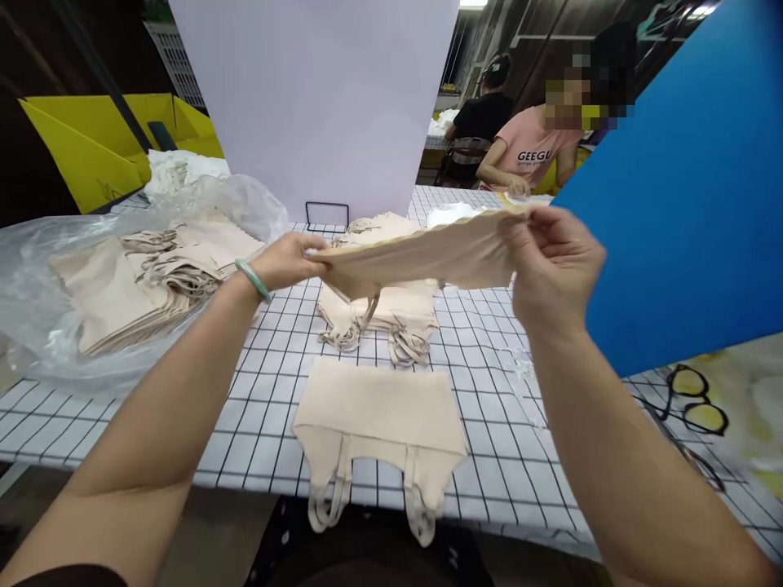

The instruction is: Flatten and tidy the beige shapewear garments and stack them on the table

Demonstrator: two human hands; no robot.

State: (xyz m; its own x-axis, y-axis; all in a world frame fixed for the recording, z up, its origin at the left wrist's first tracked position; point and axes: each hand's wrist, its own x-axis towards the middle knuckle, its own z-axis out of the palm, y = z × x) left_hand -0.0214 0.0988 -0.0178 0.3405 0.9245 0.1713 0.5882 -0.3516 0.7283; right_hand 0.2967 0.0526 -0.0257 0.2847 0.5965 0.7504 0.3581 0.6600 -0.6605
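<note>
A beige camisole top is stretched sideways in the air between my two hands, one strap dangling below it. My left hand, with a green bangle at the wrist, pinches its left end. At the other end my right hand is closed on the fabric, thumb on the near side. Below, another beige camisole lies flat at the table's front edge, its straps hanging toward me. Behind the held one, partly hidden, is a stack of beige camisoles with bunched straps.
At left, a clear plastic bag holds piled beige garments. A white panel stands behind, a blue board at right. Glasses lie on the checked tablecloth. A co-worker in pink sits across.
</note>
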